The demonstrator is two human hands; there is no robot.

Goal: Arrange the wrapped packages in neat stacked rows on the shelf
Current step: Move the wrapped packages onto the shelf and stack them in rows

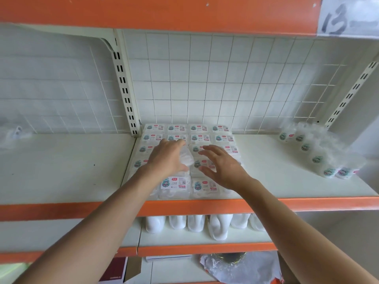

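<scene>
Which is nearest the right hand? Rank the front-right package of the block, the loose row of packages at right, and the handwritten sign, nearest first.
1. The front-right package: just under the right hand, at the front of the shelf.
2. The loose row of packages: right end of that shelf.
3. The handwritten sign: top right, high above.

sign [348, 17]: cut off by edge | packages [176, 185]: label text unreadable, some under left hand [166, 158] | loose pile [315, 154]: blurred
</scene>
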